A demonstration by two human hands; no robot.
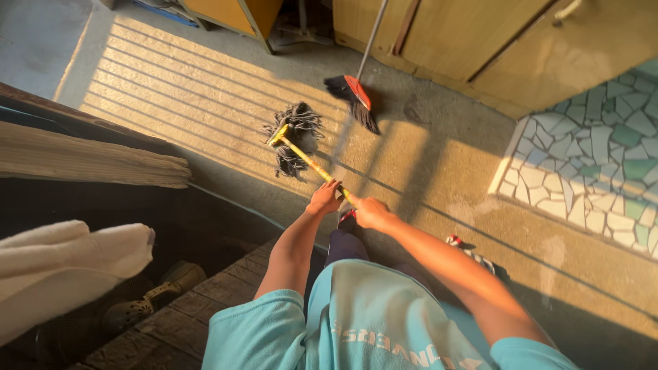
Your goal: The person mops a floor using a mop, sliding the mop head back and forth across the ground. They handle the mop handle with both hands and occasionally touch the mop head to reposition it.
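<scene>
— Where's the mop?
— Out in front on the sunlit concrete floor (205, 103): a yellow-handled mop (308, 161) with a dark grey string head (295, 137) spread flat, handle slanting back toward the body.

— And the hands?
— Left hand (325, 199) and right hand (370, 211) both on the near end of the handle, fingers clenched around it, left slightly ahead of right.

— Anything close by the head?
— A broom with a red block and black bristles (356, 99), just beyond and to the right, metal pole leaning up against the pale wooden cabinet doors (480, 48). Near, not touching, as far as can be told.

— Off to the sides?
— Right: a patch of green and white mosaic tiling (596, 157). Left: a dark raised edge, a folded white towel (62, 267), a stack of pale boards (82, 157), and a dark sandal (147, 298) lower down in shadow.
</scene>
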